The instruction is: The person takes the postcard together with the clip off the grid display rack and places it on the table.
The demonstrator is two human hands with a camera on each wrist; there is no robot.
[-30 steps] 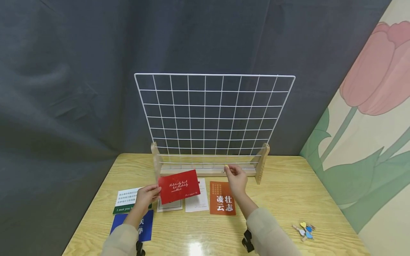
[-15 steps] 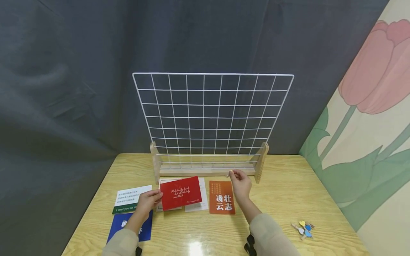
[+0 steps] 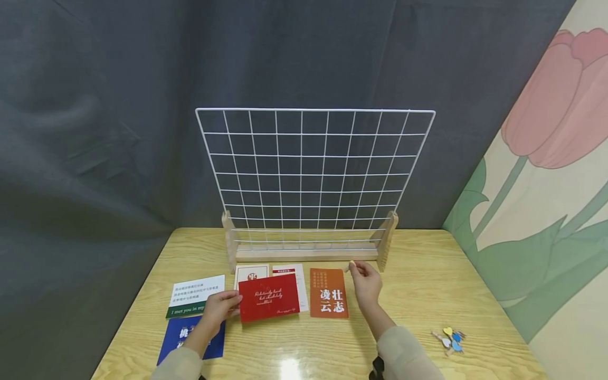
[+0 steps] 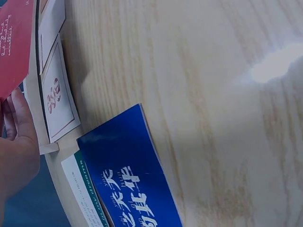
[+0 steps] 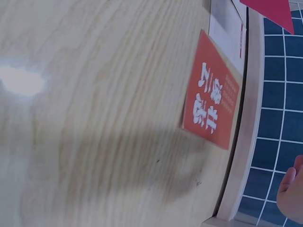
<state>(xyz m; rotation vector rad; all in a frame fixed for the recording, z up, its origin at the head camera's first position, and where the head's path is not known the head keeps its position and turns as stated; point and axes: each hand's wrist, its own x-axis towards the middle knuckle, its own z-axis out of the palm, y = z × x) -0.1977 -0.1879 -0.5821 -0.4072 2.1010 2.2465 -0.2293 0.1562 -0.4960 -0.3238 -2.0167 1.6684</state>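
My left hand [image 3: 220,307] pinches the left edge of a red card [image 3: 269,298] with white script, held in the air; the left wrist view also shows this card [image 4: 13,45]. Behind it, a white card with a red emblem [image 3: 252,272] and a white sheet [image 3: 290,270] lie partly covered. My right hand [image 3: 368,285] pinches a small clothespin [image 3: 349,267], mostly hidden by the fingertips, with a yellowish bit showing. Just left of that hand, an orange card [image 3: 329,293] lies flat on the table. In the right wrist view only part of the right hand [image 5: 291,191] shows.
A white wire grid [image 3: 313,156] stands in a wooden base [image 3: 306,255] at the table's back. Several heart clothespins [image 3: 450,340] lie in a small heap at right. A green-and-white card [image 3: 195,296] and a blue card [image 3: 216,345] lie at left.
The left hand has brought the red card down, uncovering the tops of the two white cards behind it. My right hand has moved down and rightward, away from the grid, with the clothespin.
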